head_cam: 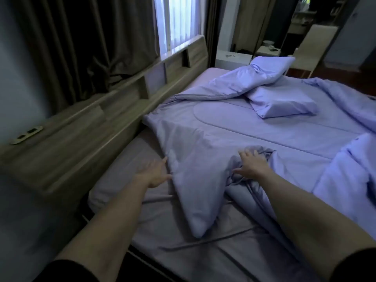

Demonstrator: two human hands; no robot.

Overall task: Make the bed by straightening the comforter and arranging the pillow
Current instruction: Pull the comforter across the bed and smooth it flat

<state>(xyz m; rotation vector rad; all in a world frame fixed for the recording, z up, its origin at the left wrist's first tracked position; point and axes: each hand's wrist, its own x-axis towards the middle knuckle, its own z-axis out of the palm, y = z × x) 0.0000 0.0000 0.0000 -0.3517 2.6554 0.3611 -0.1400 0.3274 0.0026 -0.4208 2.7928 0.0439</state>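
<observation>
While pillow lies atop comforter, hands seemingly reach.

Lavender comforter and pillow, seemingly greyer sheet, dark brown curtain.

Lavender quilted comforter is running off the right edge; left hand is blurring, fingers unclear; right hand fingertips are sinking into bunched fabric, grip undeterminable.
</observation>
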